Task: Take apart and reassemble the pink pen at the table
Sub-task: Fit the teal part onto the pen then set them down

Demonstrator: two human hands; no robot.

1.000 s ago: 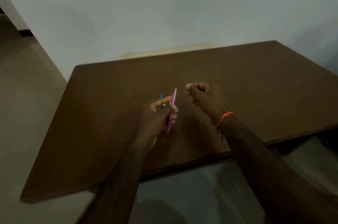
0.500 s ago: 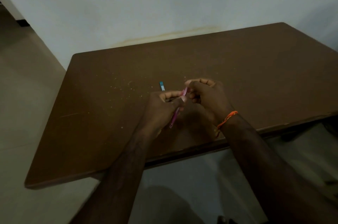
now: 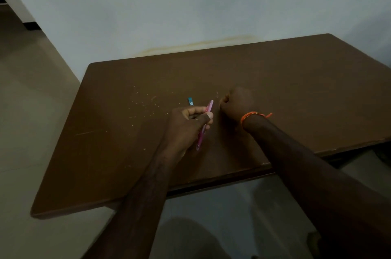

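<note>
My left hand (image 3: 186, 123) grips the pink pen (image 3: 204, 125) by its middle and holds it slanted over the brown table (image 3: 296, 81), upper end pointing away from me. My right hand (image 3: 238, 103) hovers just right of the pen's upper end, curled into a fist. Whether it holds a small part I cannot tell. An orange thread band (image 3: 252, 115) circles the right wrist. A small teal piece (image 3: 190, 102) lies on the table just beyond my left hand.
Pale crumbs (image 3: 146, 103) are scattered on the table left of the hands. A white wall stands directly behind the table. Tiled floor (image 3: 27, 89) runs along the left side, and the table's near edge (image 3: 211, 182) crosses over my forearms.
My right hand was on the pen's upper end half a second ago and has pulled away to the right. The left hand still holds the pen.
</note>
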